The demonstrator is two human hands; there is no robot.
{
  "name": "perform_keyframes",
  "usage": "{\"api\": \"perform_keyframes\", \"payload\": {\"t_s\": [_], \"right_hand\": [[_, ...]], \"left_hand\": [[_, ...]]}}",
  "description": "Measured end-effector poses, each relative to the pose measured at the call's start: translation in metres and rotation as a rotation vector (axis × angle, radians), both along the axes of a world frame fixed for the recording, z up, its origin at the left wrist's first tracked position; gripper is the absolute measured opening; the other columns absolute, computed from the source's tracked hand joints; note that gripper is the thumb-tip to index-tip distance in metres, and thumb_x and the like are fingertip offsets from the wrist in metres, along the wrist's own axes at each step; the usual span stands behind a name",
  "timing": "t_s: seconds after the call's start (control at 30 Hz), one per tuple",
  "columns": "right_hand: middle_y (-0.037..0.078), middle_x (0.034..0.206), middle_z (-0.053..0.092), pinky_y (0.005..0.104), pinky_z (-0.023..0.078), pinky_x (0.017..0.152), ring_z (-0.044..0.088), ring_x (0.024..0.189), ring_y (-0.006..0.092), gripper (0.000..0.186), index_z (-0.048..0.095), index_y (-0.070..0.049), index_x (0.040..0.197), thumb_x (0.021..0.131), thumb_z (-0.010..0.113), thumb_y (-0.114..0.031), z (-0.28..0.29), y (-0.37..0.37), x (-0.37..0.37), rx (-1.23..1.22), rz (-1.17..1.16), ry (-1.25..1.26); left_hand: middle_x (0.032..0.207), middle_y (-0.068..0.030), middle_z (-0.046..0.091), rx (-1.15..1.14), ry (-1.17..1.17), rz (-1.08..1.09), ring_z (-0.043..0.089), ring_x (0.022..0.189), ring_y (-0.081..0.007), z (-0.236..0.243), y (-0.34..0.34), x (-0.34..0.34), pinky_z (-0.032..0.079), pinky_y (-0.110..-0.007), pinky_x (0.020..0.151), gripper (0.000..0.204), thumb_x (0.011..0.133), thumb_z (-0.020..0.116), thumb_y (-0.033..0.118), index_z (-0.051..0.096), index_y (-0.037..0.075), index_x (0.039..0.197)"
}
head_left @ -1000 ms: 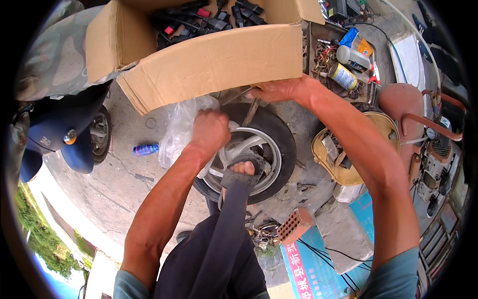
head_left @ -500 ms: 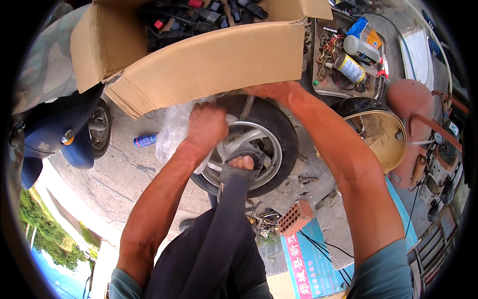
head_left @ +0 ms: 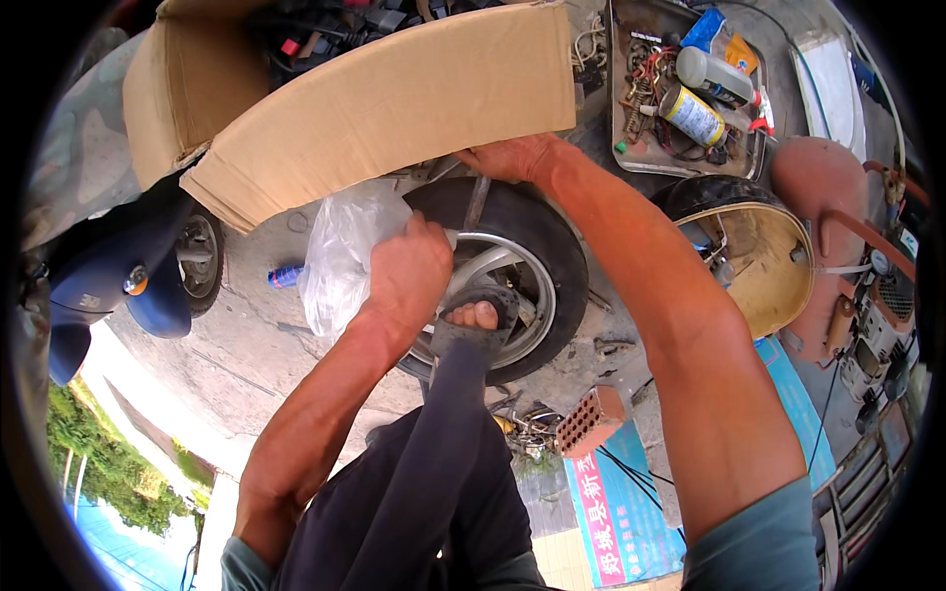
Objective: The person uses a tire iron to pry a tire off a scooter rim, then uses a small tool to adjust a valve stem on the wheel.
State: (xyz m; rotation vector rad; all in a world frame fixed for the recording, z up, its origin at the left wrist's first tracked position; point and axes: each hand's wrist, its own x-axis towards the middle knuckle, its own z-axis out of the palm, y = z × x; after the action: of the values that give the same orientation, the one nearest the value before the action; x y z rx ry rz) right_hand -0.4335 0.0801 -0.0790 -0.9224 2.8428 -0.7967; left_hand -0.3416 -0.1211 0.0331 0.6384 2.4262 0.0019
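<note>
A motorcycle wheel with a black tyre (head_left: 552,236) and silver rim lies flat on the ground, my sandalled foot (head_left: 473,315) pressing on its spokes. At the tyre's far side a flat tyre lever (head_left: 476,203) stands across the sidewall at the rim. My right hand (head_left: 507,158) is closed around its upper end, fingertips partly hidden below the cardboard box. My left hand (head_left: 412,271) is curled into a fist over the tyre's left side; what it grips is hidden. Beside that hand a clear plastic bag (head_left: 340,256) lies against the tyre.
The open cardboard box (head_left: 394,108) of black connectors overhangs the wheel. At far right sit a metal tray (head_left: 641,177) of parts and bottles, a round yellowish shell (head_left: 778,286) and a reddish tank (head_left: 818,187). A perforated brick (head_left: 591,422) lies near right; a blue scooter (head_left: 118,266) stands left.
The view has shifted a little, and the box sits farther up and left in it. My right hand and the lever have moved slightly left. More of the plastic bag shows beside my left hand.
</note>
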Motion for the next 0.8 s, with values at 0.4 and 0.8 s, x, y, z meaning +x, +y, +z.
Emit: {"api": "perform_keyframes", "payload": {"t_s": [0.4, 0.8], "right_hand": [[0.007, 0.108, 0.073, 0.0485, 0.054, 0.092, 0.068, 0.103, 0.0316, 0.028, 0.073, -0.016, 0.111, 0.096, 0.060, -0.036, -0.009, 0.003, 0.000, -0.005, 0.012, 0.023], [0.005, 0.109, 0.073, 0.0493, 0.054, 0.091, 0.068, 0.103, 0.0319, 0.027, 0.073, -0.017, 0.110, 0.094, 0.060, -0.035, -0.011, 0.008, 0.001, 0.005, 0.020, 0.022]], "left_hand": [[0.072, -0.0214, 0.071, 0.083, -0.158, 0.247, 0.071, 0.071, -0.0408, -0.015, -0.014, -0.011, 0.055, -0.051, 0.068, 0.046, 0.098, 0.063, 0.044, 0.077, 0.006, 0.077], [0.065, -0.0198, 0.065, 0.317, -0.237, 0.314, 0.066, 0.067, -0.0424, -0.031, -0.037, -0.013, 0.050, -0.052, 0.065, 0.048, 0.098, 0.064, 0.046, 0.073, 0.006, 0.072]]}}
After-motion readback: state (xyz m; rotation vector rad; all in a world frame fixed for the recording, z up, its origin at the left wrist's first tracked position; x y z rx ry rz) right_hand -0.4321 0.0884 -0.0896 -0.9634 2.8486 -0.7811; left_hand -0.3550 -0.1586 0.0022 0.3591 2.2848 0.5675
